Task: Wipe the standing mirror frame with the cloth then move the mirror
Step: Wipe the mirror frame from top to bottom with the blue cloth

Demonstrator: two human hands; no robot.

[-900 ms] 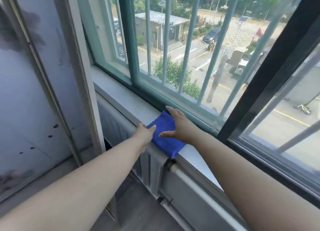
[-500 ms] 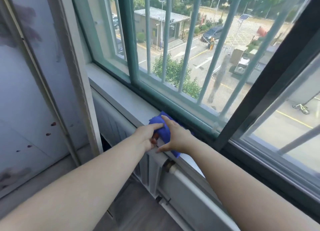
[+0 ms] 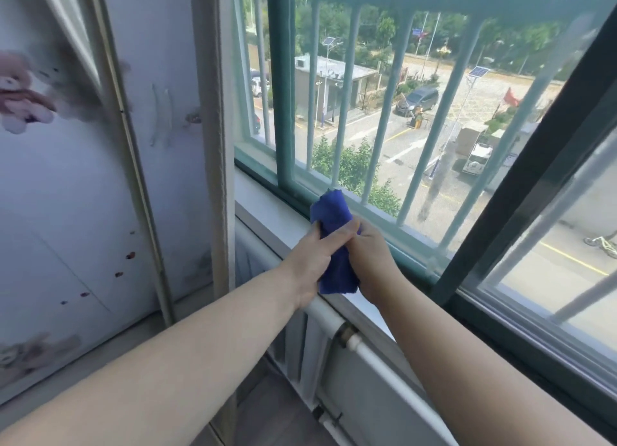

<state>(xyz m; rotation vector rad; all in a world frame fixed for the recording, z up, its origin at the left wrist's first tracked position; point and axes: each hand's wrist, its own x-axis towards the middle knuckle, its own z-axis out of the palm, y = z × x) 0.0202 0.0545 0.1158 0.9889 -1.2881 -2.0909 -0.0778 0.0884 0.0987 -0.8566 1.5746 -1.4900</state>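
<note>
At the windowsill (image 3: 263,201), near window bars (image 3: 347,94), left hand (image 3: 309,262) and right hand (image 3: 372,262) pinch the cloth (image 3: 334,211).

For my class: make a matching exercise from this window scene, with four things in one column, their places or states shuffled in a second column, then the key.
Things
1. blue folded cloth
2. white plastic pipe
3. pale green upright window bars
4. white flat windowsill

Places or states
A. runs under the sill's front edge
B. stand before the street view
C. gripped by the left hand and right hand
D. lies level below the window frame

Pairs: 1-C, 2-A, 3-B, 4-D
</note>
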